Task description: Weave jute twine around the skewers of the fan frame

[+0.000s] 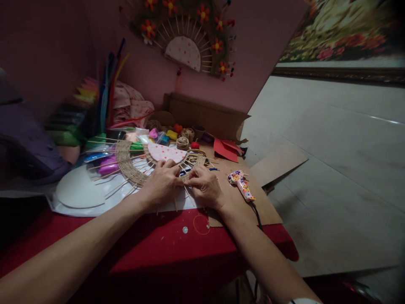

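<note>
Head: L hand [165,180], R hand [205,186] adj. (fingers [193,182] bent) at twine band [124,162].

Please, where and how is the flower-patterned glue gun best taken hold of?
Probably by its handle, from the near right side, with the right hand. The glue gun lies on its side, handle slanting toward the person. The fingers could wrap just above the black cord, which leaves the handle's end.

Around right grip [205,185]: open lane at 6 o'clock over red table [193,247]; stick ends [189,195] jut at 8, left grip [164,179] fills 9. Yarn ball [182,143] at 11, upright cardboard [205,115] at 12. Glue gun [242,184] blocks 3, cord [256,212] 4
</note>
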### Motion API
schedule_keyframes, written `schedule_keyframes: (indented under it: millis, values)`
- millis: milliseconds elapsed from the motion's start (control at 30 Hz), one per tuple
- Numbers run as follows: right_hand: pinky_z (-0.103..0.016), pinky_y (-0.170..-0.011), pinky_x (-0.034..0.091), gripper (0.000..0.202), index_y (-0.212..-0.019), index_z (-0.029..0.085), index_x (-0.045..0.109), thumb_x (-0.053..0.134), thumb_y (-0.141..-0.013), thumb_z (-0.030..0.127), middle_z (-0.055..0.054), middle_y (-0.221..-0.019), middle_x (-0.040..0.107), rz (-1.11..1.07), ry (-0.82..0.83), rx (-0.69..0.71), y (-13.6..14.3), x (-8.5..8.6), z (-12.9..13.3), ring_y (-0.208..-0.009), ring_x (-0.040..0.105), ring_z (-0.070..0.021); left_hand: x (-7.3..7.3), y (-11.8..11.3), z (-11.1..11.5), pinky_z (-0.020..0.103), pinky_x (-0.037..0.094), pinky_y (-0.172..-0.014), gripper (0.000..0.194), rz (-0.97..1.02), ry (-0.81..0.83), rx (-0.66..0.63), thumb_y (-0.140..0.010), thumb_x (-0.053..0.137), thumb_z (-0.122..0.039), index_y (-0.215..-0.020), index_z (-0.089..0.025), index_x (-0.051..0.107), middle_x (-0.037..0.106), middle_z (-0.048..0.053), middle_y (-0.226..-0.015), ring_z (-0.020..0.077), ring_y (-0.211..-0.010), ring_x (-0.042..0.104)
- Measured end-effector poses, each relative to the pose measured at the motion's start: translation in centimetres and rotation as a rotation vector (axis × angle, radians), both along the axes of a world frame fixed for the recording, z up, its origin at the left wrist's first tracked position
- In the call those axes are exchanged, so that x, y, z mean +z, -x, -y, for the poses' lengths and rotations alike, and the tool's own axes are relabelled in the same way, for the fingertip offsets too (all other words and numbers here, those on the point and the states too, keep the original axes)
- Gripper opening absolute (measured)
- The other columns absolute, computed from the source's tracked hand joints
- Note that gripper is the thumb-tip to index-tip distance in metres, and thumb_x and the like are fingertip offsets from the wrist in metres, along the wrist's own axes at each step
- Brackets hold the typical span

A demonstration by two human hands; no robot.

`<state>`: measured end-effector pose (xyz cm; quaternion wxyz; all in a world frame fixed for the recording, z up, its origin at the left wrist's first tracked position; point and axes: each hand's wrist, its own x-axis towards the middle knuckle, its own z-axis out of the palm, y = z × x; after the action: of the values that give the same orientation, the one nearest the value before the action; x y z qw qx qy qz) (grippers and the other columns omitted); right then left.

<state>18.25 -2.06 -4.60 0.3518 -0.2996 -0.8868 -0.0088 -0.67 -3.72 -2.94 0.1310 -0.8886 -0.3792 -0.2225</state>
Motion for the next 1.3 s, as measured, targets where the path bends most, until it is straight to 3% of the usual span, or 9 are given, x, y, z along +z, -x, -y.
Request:
schedule_keyframes:
  millis: [400, 567, 867, 1133, 1300]
  values:
    - [-0.031, -0.067, 0.042, 0.020, -0.072, 0.023, 0.072, 0.058, -0.075, 0.009, -0.003, -0.077, 0.059, -0.001, -0.001, -0.002, 0.03, 0.02, 0.03, -0.078, 0.049, -0.0166, -0.07, 0.05, -0.04, 0.040, 0.030, -0.078, 0.014, 0.003, 0.014, 0.006, -0.079, 0.063, -0.022, -0.078, -0.029, 0.074, 0.061, 0.006, -0.079, 0.0242, -0.090, 0.044]
    - [-0.031, -0.069, 0.042, 0.024, -0.072, 0.021, 0.071, 0.056, -0.071, 0.002, -0.003, -0.077, 0.059, -0.010, -0.002, 0.003, 0.00, 0.12, 0.10, -0.079, 0.050, -0.0169, -0.01, 0.00, 0.03, 0.039, 0.031, -0.077, 0.014, 0.060, 0.040, -0.005, -0.078, 0.063, -0.022, -0.076, -0.030, 0.074, 0.061, 0.004, -0.076, 0.0229, -0.088, 0.045]
    - [-0.031, -0.068, 0.042, 0.024, -0.073, 0.022, 0.072, 0.057, -0.070, 0.003, -0.002, -0.076, 0.060, -0.086, -0.015, -0.004, -0.03, 0.08, 0.07, -0.077, 0.051, -0.0169, 0.13, 0.01, -0.05, 0.039, 0.032, -0.077, 0.017, 0.182, 0.050, 0.049, -0.077, 0.059, -0.015, -0.071, -0.024, 0.072, 0.063, 0.004, -0.077, 0.0225, -0.087, 0.046]
    - [-0.030, -0.066, 0.041, 0.022, -0.071, 0.023, 0.072, 0.058, -0.073, 0.006, -0.002, -0.076, 0.058, -0.005, 0.013, 0.007, 0.10, 0.29, 0.34, -0.077, 0.050, -0.0165, 0.06, -0.05, -0.04, 0.040, 0.032, -0.078, 0.021, 0.133, 0.080, 0.090, -0.080, 0.056, -0.020, -0.069, -0.025, 0.072, 0.063, 0.005, -0.077, 0.0231, -0.088, 0.045]
    - [-0.031, -0.067, 0.043, 0.023, -0.072, 0.022, 0.072, 0.056, -0.073, 0.006, -0.002, -0.076, 0.060, -0.065, -0.006, 0.012, 0.10, 0.20, 0.24, -0.077, 0.051, -0.0168, -0.08, 0.05, -0.20, 0.040, 0.032, -0.079, 0.020, 0.141, 0.084, 0.097, -0.080, 0.056, -0.019, -0.070, -0.025, 0.072, 0.063, 0.005, -0.078, 0.0235, -0.089, 0.045]
